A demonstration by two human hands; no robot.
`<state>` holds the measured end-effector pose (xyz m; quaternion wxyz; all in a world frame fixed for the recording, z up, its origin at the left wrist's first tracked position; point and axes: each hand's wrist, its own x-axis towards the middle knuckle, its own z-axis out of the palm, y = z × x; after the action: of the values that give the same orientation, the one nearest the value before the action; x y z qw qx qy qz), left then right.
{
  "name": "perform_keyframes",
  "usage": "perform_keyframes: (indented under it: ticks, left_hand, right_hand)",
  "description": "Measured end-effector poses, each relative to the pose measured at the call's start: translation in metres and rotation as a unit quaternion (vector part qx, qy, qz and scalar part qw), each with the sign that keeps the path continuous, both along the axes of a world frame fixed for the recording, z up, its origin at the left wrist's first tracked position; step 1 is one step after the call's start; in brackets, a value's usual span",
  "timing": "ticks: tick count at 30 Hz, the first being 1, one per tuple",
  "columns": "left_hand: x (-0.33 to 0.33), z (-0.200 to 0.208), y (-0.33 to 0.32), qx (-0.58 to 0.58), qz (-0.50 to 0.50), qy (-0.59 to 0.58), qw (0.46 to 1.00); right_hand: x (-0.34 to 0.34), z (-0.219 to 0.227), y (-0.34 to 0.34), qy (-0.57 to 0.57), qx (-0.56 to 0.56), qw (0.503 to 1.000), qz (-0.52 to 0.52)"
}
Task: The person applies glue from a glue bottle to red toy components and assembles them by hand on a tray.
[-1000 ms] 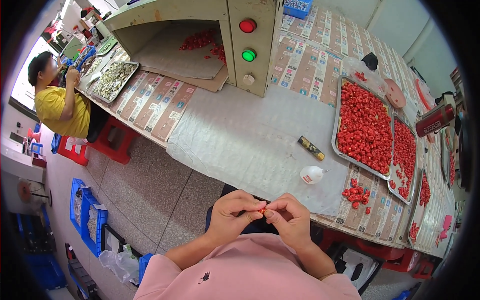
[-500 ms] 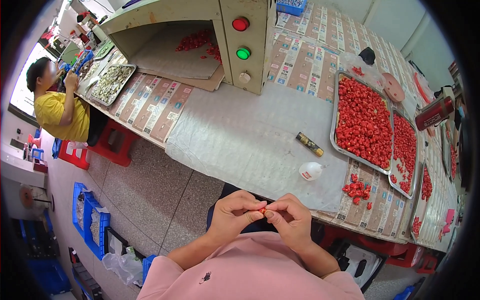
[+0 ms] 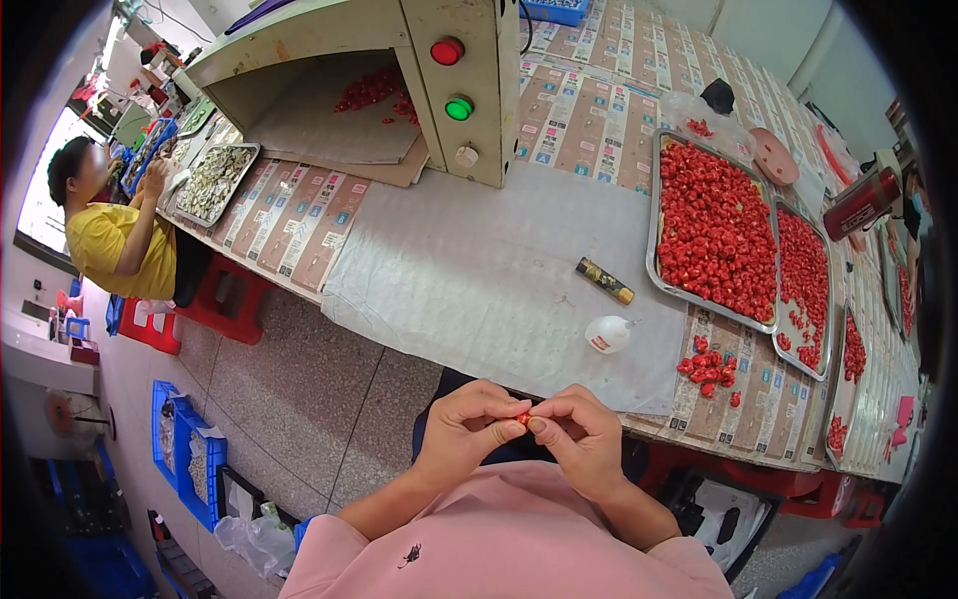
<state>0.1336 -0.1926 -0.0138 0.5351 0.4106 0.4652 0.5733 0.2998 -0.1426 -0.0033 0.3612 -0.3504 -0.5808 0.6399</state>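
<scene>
From the left, the metal box (image 3: 429,85) sits a little farther left in view than a second ago — our head seems to have turned. Near us, our left hand (image 3: 464,424) and right hand (image 3: 579,439) stay together, pinching a small red piece (image 3: 525,418) between them (partly covered by our fingertips). We judge this close finger work, calling next for an even, light pinch. Right — untouched — lie the white bottle (image 3: 608,334), loose red pieces (image 3: 708,371) and a heaped tray (image 3: 653,225).
</scene>
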Motion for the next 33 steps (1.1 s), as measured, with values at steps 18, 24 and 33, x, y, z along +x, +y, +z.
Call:
perform_keyframes:
  ticks: [18,24,33]
  left_hand:
    - [0.009,0.002,0.002,-0.051,-0.035,-0.114,0.992]
    - [0.01,0.003,0.002,-0.034,-0.032,-0.085,0.995]
    - [0.013,0.001,0.001,-0.009,-0.036,-0.045,0.998]
  right_hand:
    - [0.015,-0.006,-0.004,-0.044,0.084,0.994,-0.052]
    - [0.015,-0.004,-0.006,-0.048,0.08,0.994,-0.059]
    - [0.016,-0.004,-0.008,-0.036,0.059,0.996,-0.056]
